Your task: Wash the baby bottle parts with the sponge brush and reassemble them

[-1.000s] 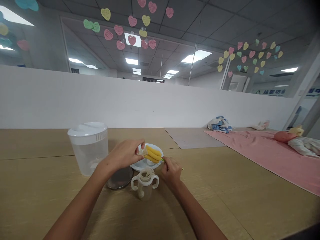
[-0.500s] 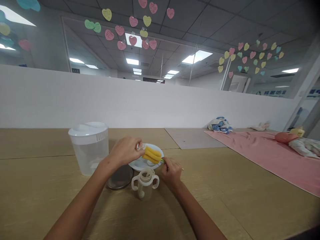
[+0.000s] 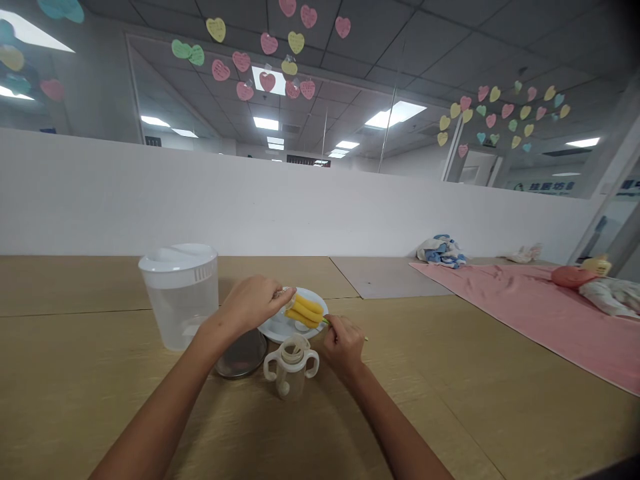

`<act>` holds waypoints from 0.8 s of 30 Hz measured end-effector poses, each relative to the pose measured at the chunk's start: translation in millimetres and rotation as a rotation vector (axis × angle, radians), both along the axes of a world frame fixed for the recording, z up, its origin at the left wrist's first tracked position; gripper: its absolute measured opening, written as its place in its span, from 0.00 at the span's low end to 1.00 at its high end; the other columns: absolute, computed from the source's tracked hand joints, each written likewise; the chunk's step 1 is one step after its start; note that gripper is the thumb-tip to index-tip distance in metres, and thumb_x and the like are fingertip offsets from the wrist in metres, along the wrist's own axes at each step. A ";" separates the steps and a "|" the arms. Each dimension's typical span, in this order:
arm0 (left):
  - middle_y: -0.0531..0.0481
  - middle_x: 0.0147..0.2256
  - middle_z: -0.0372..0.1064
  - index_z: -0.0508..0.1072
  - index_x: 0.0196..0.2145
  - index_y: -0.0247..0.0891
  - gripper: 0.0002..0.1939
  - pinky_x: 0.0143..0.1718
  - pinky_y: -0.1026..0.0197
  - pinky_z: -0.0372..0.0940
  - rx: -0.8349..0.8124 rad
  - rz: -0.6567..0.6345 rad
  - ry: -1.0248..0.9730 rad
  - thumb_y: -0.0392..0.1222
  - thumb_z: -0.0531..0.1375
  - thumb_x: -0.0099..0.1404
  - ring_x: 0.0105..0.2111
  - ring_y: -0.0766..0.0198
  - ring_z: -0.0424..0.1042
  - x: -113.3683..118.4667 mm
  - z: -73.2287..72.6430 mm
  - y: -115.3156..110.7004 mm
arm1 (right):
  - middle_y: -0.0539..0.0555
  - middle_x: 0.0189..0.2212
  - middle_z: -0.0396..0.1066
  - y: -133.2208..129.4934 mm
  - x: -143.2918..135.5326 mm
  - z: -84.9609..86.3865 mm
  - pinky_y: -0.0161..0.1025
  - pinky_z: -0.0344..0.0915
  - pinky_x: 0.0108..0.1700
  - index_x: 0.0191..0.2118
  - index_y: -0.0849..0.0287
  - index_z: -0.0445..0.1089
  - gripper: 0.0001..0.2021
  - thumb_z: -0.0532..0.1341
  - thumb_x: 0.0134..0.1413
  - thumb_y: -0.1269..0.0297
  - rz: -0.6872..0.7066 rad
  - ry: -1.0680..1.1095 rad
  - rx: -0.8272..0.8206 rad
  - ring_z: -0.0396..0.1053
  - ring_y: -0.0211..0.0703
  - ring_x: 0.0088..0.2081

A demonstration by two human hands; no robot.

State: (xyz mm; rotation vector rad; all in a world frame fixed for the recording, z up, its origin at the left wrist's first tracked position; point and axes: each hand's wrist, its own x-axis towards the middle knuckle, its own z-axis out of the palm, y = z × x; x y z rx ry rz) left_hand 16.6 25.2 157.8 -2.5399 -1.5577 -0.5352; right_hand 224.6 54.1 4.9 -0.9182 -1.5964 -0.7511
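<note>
Yellow brush: the sponge head (image 3: 304, 311) points left, held in the air over the near part of the plate, its green handle (image 3: 327, 321) running into the right fist.
Right hand (image 3: 344, 341): curled tight around that handle, above the table.
Left hand (image 3: 255, 298): thumb and fingers pinch a small clear piece (image 3: 291, 304) at the tip of the sponge; the fingers hide much of it.
White plate (image 3: 320, 300): on the table beneath the brush, a small white item (image 3: 301, 327) lying in it.
Two-handled bottle (image 3: 293, 370): upright and open-topped, just in front of the plate, nearer the person.
Dark round disc (image 3: 243, 357): flat on the table left of the bottle, partly behind the left forearm.
Lidded container (image 3: 181, 303): translucent, white-topped, standing farther left.
Tabletop (image 3: 400, 413): wood-toned, crossed by thin seams, with a grey section (image 3: 390, 277) toward the wall.
Pink cloth (image 3: 525, 313): spread over the right side, a reddish object (image 3: 573, 277) on it; a blue-and-white bundle (image 3: 441, 251) sits near its far left corner.
Room: a low white wall (image 3: 275, 207), glass above dotted with heart-shaped notes (image 3: 267, 81), bright panels (image 3: 397, 113) in a grey tiled ceiling.
</note>
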 end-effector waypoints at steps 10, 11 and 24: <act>0.48 0.22 0.69 0.68 0.22 0.37 0.27 0.23 0.62 0.45 -0.058 -0.076 0.023 0.53 0.41 0.67 0.20 0.64 0.63 -2.2 -2.8 5.0 | 0.51 0.20 0.69 -1.6 -1.1 1.9 0.33 0.58 0.26 0.30 0.60 0.70 0.17 0.47 0.39 0.81 -0.010 0.008 -0.011 0.64 0.37 0.22; 0.48 0.21 0.69 0.68 0.22 0.37 0.27 0.23 0.63 0.45 -0.076 -0.085 0.012 0.54 0.41 0.67 0.20 0.64 0.63 -2.6 -2.9 4.3 | 0.51 0.20 0.68 -1.5 -1.3 2.0 0.33 0.57 0.26 0.30 0.60 0.70 0.17 0.47 0.39 0.81 -0.009 0.009 -0.011 0.64 0.37 0.22; 0.45 0.18 0.67 0.68 0.17 0.36 0.33 0.24 0.61 0.52 -0.137 -0.001 0.003 0.55 0.38 0.66 0.19 0.61 0.66 1.9 -5.2 2.0 | 0.51 0.20 0.69 -3.1 -1.7 4.1 0.33 0.59 0.26 0.30 0.60 0.70 0.17 0.47 0.39 0.81 0.009 0.000 0.011 0.65 0.37 0.22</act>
